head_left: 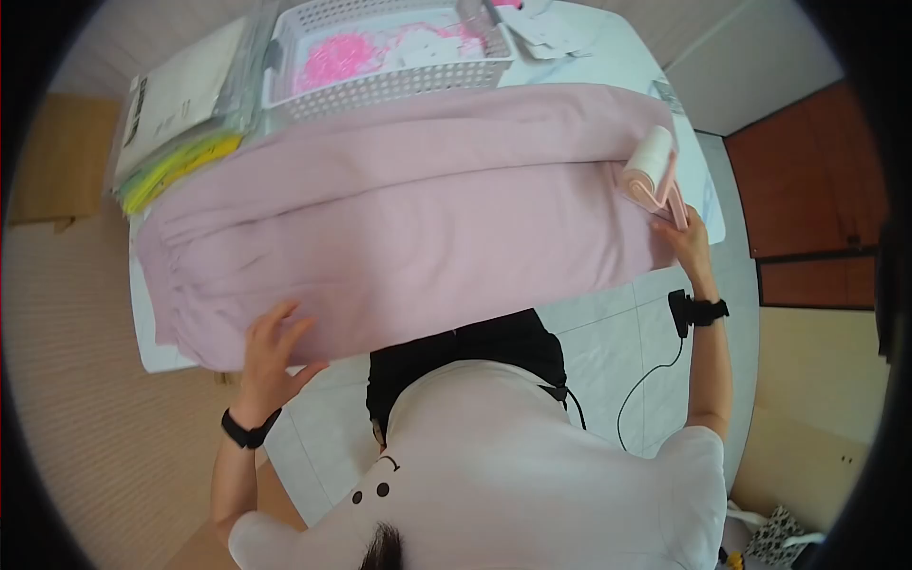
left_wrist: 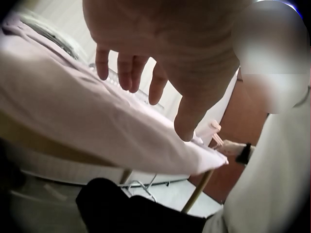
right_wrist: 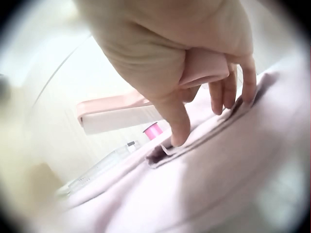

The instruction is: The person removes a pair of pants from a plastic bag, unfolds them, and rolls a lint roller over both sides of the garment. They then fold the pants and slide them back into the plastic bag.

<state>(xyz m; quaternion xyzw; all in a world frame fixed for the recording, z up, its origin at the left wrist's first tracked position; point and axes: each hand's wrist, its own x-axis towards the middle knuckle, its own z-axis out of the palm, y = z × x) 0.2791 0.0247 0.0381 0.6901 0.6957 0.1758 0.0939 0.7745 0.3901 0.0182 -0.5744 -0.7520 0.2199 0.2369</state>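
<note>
Cloth [head_left: 427, 228], pink, lies across the table [head_left: 155, 358] in the head view, a white basket [head_left: 399, 90] beyond it; your left hand [head_left: 271, 366] is at its near edge, your right hand [head_left: 693, 249] at its right end with the lint roller [head_left: 650, 159]. Left wrist view: your left fingers are spread apart. Right wrist view: your right hand clamps the roller's handle, thumb and fingertips touching cloth.

A long, pale-pink soft fabric garment [head_left: 408, 228] is spread lengthwise across the white marbled table [head_left: 608, 38], gathered at its left end, creased along its length and draped over the near edge. A white cylindrical lint roller with a pink plastic handle [head_left: 650, 163] is held tilted at the garment's right end.
</note>
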